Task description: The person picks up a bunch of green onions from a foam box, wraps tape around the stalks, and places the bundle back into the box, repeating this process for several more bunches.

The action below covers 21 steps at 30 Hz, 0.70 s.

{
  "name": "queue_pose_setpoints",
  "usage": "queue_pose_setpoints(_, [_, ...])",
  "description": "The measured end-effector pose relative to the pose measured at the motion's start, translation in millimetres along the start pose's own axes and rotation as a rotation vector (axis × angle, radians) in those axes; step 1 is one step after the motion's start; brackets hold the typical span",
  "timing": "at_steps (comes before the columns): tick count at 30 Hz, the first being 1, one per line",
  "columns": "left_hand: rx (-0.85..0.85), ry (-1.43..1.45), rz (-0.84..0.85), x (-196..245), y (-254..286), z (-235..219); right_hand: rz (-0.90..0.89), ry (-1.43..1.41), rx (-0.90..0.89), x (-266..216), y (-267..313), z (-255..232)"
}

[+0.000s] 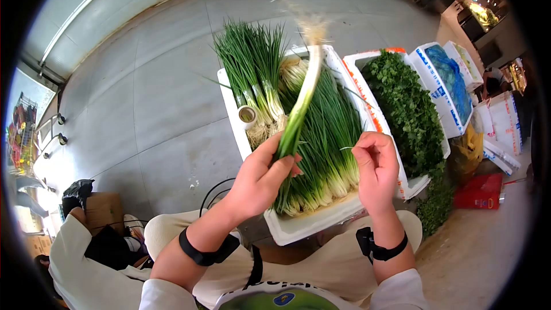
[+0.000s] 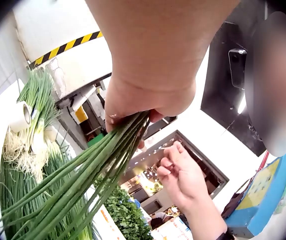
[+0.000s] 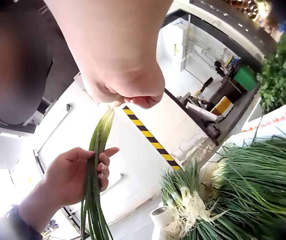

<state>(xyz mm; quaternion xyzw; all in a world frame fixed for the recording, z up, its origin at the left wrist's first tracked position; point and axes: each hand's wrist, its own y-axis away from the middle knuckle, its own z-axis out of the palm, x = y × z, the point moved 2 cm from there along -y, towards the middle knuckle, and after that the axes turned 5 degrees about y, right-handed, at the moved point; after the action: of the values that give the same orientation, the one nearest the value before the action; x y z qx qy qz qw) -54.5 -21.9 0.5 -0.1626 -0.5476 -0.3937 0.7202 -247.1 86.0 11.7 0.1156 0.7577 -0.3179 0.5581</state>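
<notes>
From the head view, the left hand [image 1: 258, 178] curls its fingers and thumb round the green stalks of a bunch of scallions [image 1: 305, 95], which slants up from its grip toward one o'clock, roots at the top. At the left hand's three o'clock, the right hand [image 1: 379, 169], fingers curled, pinches a thin pale strip [image 1: 346, 148] between thumb and fingertip, apart from the bunch. Beneath lies a white foam box [image 1: 285, 232] of more scallions, with a white roll [image 1: 247, 116] toward ten o'clock.

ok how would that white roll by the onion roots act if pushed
The white roll would probably roll if it landed on its curved side. The onion roots beside it might catch and slow it. Its open core suggests it's fairly light for its size.
</notes>
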Motion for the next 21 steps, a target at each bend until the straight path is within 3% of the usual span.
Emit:
queue_pose_setpoints(1, [-0.002,0.012,0.014,2,0,-3,-0.012,0.011,-0.008,4,-6,-3])
queue_pose_setpoints(4, [0.051,0.041,0.047,7,0,-13,0.196,0.087,-0.089,33,-30,-20])
queue_pose_setpoints(11, [0.120,0.075,0.049,22,2,-29,0.485,0.213,-0.112,114,-137,-29])
queue_pose_setpoints(13, [0.133,0.051,0.011,27,1,-33,0.495,0.225,-0.127,132,-166,-28])
queue_pose_setpoints(17, [0.169,0.069,0.039,31,-4,-42,0.693,0.246,-0.079,166,-215,-18])
queue_pose_setpoints(21, [0.173,0.021,0.030,26,-11,-50,0.785,0.318,-0.187,204,-248,-1])
